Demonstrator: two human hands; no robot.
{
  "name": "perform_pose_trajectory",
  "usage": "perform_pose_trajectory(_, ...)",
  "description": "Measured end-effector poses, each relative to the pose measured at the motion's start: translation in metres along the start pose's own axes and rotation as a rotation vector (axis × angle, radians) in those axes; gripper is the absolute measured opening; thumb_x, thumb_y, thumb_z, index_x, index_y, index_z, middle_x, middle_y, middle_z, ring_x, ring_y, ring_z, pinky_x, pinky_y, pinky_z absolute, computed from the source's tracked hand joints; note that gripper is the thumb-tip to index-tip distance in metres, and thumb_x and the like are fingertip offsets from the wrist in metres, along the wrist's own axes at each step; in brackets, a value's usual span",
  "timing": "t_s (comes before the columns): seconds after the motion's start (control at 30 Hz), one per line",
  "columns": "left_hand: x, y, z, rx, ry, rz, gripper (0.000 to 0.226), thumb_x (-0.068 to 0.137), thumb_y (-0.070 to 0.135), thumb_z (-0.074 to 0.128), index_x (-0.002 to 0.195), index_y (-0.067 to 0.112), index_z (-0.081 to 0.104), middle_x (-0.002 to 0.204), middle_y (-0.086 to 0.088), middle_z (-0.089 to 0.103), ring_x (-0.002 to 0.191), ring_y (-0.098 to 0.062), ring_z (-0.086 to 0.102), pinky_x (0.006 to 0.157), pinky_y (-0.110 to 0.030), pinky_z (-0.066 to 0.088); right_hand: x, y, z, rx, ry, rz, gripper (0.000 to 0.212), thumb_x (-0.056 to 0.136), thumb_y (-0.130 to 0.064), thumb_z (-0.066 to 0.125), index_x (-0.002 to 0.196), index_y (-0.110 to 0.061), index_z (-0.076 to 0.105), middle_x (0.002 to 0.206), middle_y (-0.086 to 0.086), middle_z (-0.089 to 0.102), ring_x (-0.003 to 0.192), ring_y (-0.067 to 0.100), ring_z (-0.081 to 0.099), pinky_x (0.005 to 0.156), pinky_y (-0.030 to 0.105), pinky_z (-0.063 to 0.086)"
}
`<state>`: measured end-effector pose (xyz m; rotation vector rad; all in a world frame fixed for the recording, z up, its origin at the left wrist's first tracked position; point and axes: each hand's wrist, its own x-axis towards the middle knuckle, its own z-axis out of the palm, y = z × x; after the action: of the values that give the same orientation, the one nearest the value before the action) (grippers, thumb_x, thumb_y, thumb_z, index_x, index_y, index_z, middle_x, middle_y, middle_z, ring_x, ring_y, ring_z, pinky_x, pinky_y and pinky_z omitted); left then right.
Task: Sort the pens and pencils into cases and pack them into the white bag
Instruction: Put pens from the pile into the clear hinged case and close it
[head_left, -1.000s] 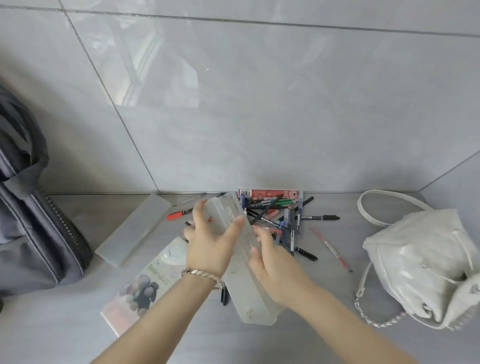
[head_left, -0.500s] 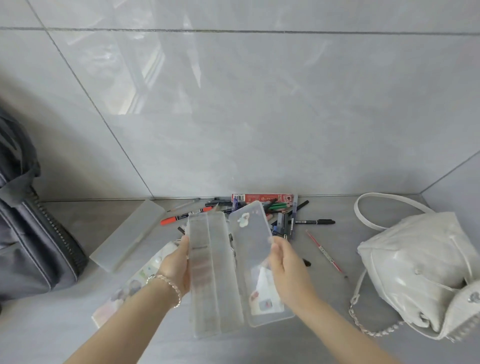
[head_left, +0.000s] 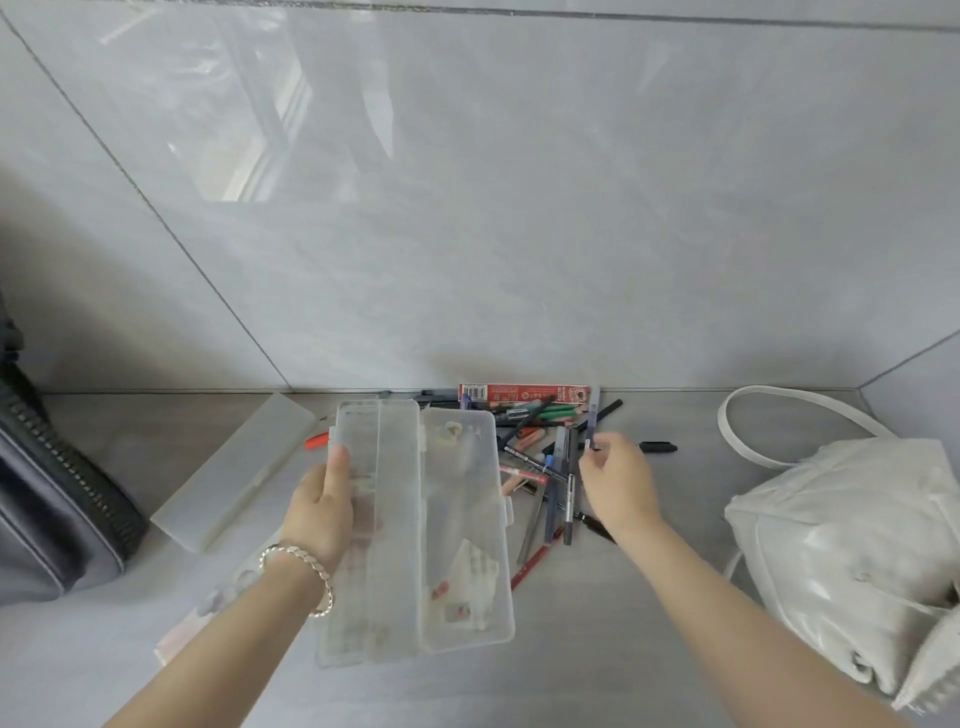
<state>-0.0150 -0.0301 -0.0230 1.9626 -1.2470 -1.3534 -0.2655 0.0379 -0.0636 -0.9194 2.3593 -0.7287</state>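
Observation:
My left hand (head_left: 324, 499) grips the left side of a clear plastic pencil case (head_left: 457, 519), which lies open flat above the floor with its lid to the right. A heap of pens and pencils (head_left: 540, 457) lies just behind and to the right of it, against the wall. Over that heap, my right hand (head_left: 618, 483) pinches the lower end of a blue-grey pen (head_left: 593, 410) between thumb and forefinger. The white bag (head_left: 852, 561) slumps at the far right, its strap looped toward the wall.
A closed frosted case (head_left: 234, 473) lies to the left of the open one. A dark grey bag (head_left: 52, 499) stands at the left edge. A red pencil box (head_left: 524, 393) rests along the wall, a black marker (head_left: 657, 447) lies apart, and a printed pouch (head_left: 182, 634) shows under my left forearm.
The clear case went from closed to open. My right hand let go of the lid and moved right to the pile, closing its fingertips on a pen. The left hand keeps the case.

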Motion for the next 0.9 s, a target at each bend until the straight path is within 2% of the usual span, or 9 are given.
perform_pose_trajectory(0.1, 0.000, 0.002, 0.000, 0.020, 0.001, 0.033, 0.046, 0.094, 0.049, 0.028, 0.072, 0.012, 0.045, 0.077, -0.007, 0.050, 0.067, -0.020, 0.045, 0.060, -0.026, 0.035, 0.032, -0.004, 0.011, -0.147, -0.025, 0.027, 0.030, 0.092, -0.012, 0.046, 0.122, -0.003, 0.047, 0.114, 0.017, 0.058, 0.101, 0.033, 0.057, 0.077, 0.035, 0.045)
perform_pose_trajectory(0.27, -0.001, -0.003, -0.005, -0.033, 0.007, 0.018, 0.041, 0.095, 0.046, 0.028, 0.068, 0.020, 0.044, 0.071, 0.001, 0.048, 0.064, -0.012, 0.045, 0.057, -0.021, 0.032, 0.052, 0.000, 0.020, -0.217, -0.071, 0.100, 0.029, 0.088, -0.004, 0.050, 0.116, -0.001, 0.043, 0.111, 0.022, 0.057, 0.097, 0.038, 0.058, 0.073, 0.036, 0.044)
perform_pose_trajectory(0.37, 0.000, -0.007, -0.011, -0.091, 0.016, 0.014, 0.046, 0.096, 0.046, 0.029, 0.079, 0.013, 0.056, 0.077, -0.005, 0.059, 0.074, -0.020, 0.058, 0.068, -0.032, 0.039, 0.050, 0.002, 0.012, -0.104, -0.046, 0.140, 0.030, 0.087, -0.001, 0.046, 0.117, 0.003, 0.042, 0.114, 0.027, 0.055, 0.097, 0.039, 0.056, 0.073, 0.037, 0.043)
perform_pose_trajectory(0.43, -0.001, -0.009, -0.012, -0.139, 0.024, -0.005, 0.050, 0.096, 0.045, 0.029, 0.092, 0.005, 0.058, 0.075, -0.010, 0.062, 0.071, -0.029, 0.062, 0.063, -0.033, 0.045, 0.040, 0.003, 0.010, -0.034, -0.045, 0.163, 0.032, 0.089, 0.000, 0.041, 0.121, 0.004, 0.041, 0.116, 0.025, 0.054, 0.093, 0.035, 0.054, 0.069, 0.032, 0.038)
perform_pose_trajectory(0.5, -0.003, -0.011, -0.013, -0.147, 0.051, -0.010, 0.051, 0.096, 0.045, 0.029, 0.099, 0.003, 0.057, 0.077, -0.014, 0.065, 0.068, -0.029, 0.063, 0.060, -0.032, 0.046, 0.025, 0.005, 0.013, -0.025, -0.130, 0.181, 0.025, 0.091, -0.007, 0.041, 0.113, 0.002, 0.047, 0.105, 0.020, 0.056, 0.082, 0.030, 0.052, 0.063, 0.028, 0.034)
perform_pose_trajectory(0.6, -0.008, -0.014, -0.011, -0.162, 0.059, -0.035, 0.052, 0.096, 0.044, 0.029, 0.104, 0.000, 0.055, 0.076, -0.015, 0.064, 0.064, -0.027, 0.061, 0.055, -0.030, 0.042, 0.007, 0.018, 0.031, -0.085, -0.205, 0.162, 0.012, 0.088, -0.016, 0.049, 0.084, -0.005, 0.049, 0.082, 0.014, 0.057, 0.068, 0.027, 0.051, 0.055, 0.028, 0.035)
perform_pose_trajectory(0.77, -0.018, -0.023, -0.004, -0.200, 0.069, -0.078, 0.047, 0.096, 0.042, 0.033, 0.108, 0.002, 0.052, 0.066, -0.008, 0.059, 0.059, -0.025, 0.058, 0.054, -0.030, 0.043, -0.001, 0.016, 0.024, -0.004, -0.063, 0.153, 0.029, 0.090, -0.013, 0.049, 0.062, -0.010, 0.041, 0.060, 0.007, 0.048, 0.055, 0.025, 0.045, 0.048, 0.029, 0.030)
perform_pose_trajectory(0.83, -0.023, -0.027, -0.001, -0.212, 0.083, -0.088, 0.044, 0.095, 0.043, 0.033, 0.107, 0.005, 0.051, 0.067, -0.007, 0.060, 0.061, -0.026, 0.059, 0.059, -0.034, 0.048, -0.014, -0.001, 0.008, 0.057, 0.007, 0.050, 0.034, 0.092, -0.014, 0.047, 0.059, -0.013, 0.037, 0.056, 0.003, 0.040, 0.053, 0.022, 0.039, 0.049, 0.030, 0.029)
perform_pose_trajectory(0.9, -0.030, -0.029, 0.005, -0.221, 0.075, -0.098, 0.041, 0.095, 0.043, 0.033, 0.106, 0.007, 0.049, 0.069, -0.007, 0.060, 0.063, -0.025, 0.060, 0.071, -0.043, 0.052, -0.040, -0.024, -0.003, 0.149, -0.080, -0.097, 0.018, 0.093, -0.018, 0.048, 0.075, -0.016, 0.047, 0.058, 0.000, 0.043, 0.056, 0.019, 0.043, 0.052, 0.031, 0.032)
